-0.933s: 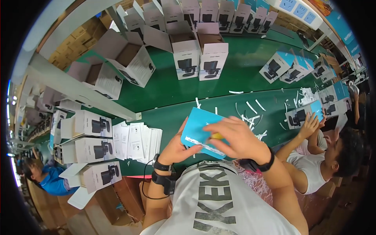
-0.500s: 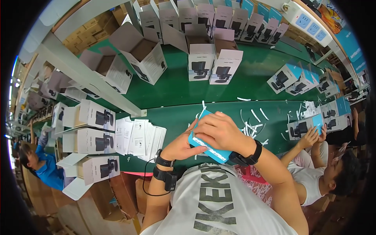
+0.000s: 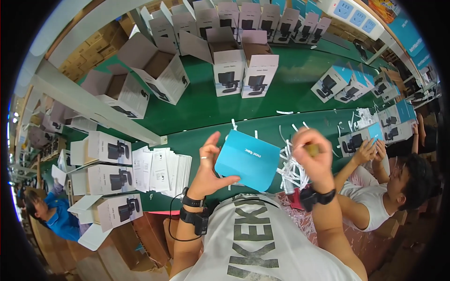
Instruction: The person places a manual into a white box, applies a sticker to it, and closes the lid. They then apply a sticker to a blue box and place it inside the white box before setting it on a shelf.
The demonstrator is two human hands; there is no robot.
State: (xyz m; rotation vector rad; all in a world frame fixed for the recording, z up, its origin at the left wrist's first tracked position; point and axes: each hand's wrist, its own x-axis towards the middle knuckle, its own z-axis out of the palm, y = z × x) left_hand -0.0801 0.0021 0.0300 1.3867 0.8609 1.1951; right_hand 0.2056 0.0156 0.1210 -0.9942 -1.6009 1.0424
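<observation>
A box with a plain blue top (image 3: 248, 161) stands in front of me on the green table, its sides mostly hidden from above. My left hand (image 3: 206, 171) is at its left side, fingers stretched up and apart, the thumb lying over the box's near left corner. To the right of the box, my right hand (image 3: 313, 154) is raised, fingers curled. Something small and yellowish shows among those fingers, too blurred to name. Below that hand, white paper strips (image 3: 293, 171) lie in a loose pile.
White leaflets (image 3: 161, 171) lie in a spread stack at left, beside open boxes (image 3: 115, 178). More open boxes (image 3: 227, 77) stand beyond. At right, a co-worker's hands (image 3: 370, 151) touch another blue-topped box (image 3: 354, 143). A metal post (image 3: 101, 105) slants across the left. A power strip (image 3: 358, 16) hangs top right.
My right hand has left the box and swung right and up. My left fingers have spread from its side. The blue top has turned to face me fully.
</observation>
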